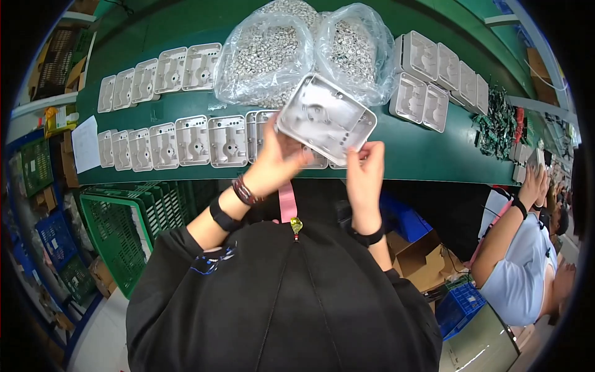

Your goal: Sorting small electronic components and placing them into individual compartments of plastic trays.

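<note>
Tilting a grey metal casing (pixel 327 119) between two bare hands above a green workbench

Nearest is the wearer's own body in a loose black top (pixel 288 297), with a pink ribbon (pixel 287 203) and a yellow-green ornament (pixel 296 225) in front. Dark bands circle both wrists. Beside the body, below the table edge, green plastic crates (pixel 114 232) sit on the left, and an open cardboard box (pixel 427 260) on the right.

Both forearms reach forward to the casing, a shallow rectangular shell held up off the table, open side showing, one corner pointing away. The left hand (pixel 276 160) is at its left corner: the fingers close around that corner and are mostly hidden behind it, while the blurred thumb stretches along the lower edge. The right hand (pixel 365 173) meets the lower right edge with bent fingers, thumb tip overlapping the rim; whether they pinch or merely touch, I cannot tell.

Beneath the casing, a front row of similar shells (pixel 193 141) runs leftward. Farther back stand another row (pixel 172 69) and, to the right, stacked shells (pixel 421 57). Between them, clear plastic bags (pixel 266 59) bulge with small silvery parts. At far right, a person in a light blue shirt (pixel 524 266) works at the same table.
</note>
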`<state>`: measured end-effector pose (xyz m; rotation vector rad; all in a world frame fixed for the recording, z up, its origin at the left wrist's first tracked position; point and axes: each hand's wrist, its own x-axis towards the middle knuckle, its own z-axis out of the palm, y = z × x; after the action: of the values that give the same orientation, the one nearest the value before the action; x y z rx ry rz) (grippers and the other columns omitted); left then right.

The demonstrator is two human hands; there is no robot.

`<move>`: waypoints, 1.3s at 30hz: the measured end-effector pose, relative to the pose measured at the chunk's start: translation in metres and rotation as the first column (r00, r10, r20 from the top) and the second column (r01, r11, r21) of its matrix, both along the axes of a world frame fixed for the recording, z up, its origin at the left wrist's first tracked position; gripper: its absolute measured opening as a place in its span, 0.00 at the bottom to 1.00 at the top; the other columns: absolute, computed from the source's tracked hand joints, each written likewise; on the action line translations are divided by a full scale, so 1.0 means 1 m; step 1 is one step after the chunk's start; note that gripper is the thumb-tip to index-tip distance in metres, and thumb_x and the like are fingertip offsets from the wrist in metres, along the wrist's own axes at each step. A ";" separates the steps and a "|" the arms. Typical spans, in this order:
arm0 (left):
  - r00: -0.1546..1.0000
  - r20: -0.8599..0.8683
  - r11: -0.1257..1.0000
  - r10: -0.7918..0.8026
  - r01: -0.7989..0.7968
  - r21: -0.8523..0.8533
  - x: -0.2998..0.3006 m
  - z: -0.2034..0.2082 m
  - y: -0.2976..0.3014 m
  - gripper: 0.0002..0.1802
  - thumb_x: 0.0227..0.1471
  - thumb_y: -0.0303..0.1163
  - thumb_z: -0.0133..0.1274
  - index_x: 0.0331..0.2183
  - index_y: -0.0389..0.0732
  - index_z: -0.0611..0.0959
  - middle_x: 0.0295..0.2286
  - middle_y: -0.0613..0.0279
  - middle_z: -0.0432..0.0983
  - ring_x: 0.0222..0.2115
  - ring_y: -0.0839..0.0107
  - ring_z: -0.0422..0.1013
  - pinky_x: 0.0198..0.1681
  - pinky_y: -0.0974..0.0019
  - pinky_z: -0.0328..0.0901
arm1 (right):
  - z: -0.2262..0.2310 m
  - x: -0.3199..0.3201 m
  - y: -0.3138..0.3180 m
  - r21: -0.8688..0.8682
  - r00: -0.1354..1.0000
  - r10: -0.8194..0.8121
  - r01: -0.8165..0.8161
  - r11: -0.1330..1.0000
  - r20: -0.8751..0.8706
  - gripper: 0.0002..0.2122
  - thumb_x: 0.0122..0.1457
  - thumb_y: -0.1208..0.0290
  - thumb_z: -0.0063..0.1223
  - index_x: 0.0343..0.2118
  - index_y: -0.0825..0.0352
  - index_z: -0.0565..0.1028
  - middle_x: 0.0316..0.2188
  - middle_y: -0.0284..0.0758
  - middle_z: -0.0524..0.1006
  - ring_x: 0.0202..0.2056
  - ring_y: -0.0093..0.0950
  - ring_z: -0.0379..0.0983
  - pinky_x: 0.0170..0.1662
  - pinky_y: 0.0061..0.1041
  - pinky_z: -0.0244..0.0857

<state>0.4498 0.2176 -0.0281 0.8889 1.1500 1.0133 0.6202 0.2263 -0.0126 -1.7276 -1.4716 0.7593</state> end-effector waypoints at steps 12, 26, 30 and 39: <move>0.809 -0.314 0.846 -0.496 0.533 0.037 -0.017 0.031 0.025 0.25 0.50 0.39 0.48 0.47 0.38 0.63 0.41 0.62 0.65 0.43 0.73 0.60 0.46 0.70 0.56 | 0.031 0.023 0.033 0.037 0.765 0.635 -0.641 0.767 0.109 0.06 0.46 0.80 0.49 0.29 0.71 0.67 0.22 0.34 0.61 0.23 0.24 0.61 0.26 0.21 0.58; 0.829 -0.453 0.933 -0.328 0.359 -0.019 -0.013 0.012 -0.003 0.27 0.46 0.45 0.52 0.44 0.42 0.65 0.35 0.52 0.72 0.37 0.59 0.69 0.39 0.64 0.62 | 0.022 0.028 0.003 -0.150 0.614 0.096 -0.336 0.930 -0.783 0.09 0.53 0.83 0.41 0.38 0.70 0.65 0.33 0.33 0.70 0.40 0.24 0.67 0.45 0.21 0.60; 0.792 -0.516 0.926 -0.325 0.376 -0.005 -0.010 0.014 -0.003 0.26 0.46 0.46 0.51 0.44 0.43 0.66 0.33 0.50 0.72 0.36 0.57 0.70 0.38 0.64 0.63 | 0.026 0.023 -0.013 -0.076 0.754 0.351 -0.467 0.881 -0.555 0.08 0.52 0.84 0.42 0.36 0.71 0.67 0.35 0.35 0.70 0.38 0.24 0.68 0.43 0.22 0.61; 0.772 -0.565 0.939 -0.292 0.343 -0.017 -0.014 0.014 -0.005 0.26 0.45 0.46 0.52 0.43 0.42 0.66 0.33 0.50 0.73 0.36 0.58 0.70 0.37 0.64 0.63 | 0.035 0.036 -0.056 -0.054 0.634 0.578 -0.697 0.715 -0.514 0.06 0.48 0.85 0.44 0.29 0.68 0.70 0.29 0.34 0.69 0.32 0.26 0.67 0.36 0.23 0.62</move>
<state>0.4361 0.2123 -0.0139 1.4655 1.3814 0.5257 0.6561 0.1703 0.0227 -1.0034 -1.6881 1.6824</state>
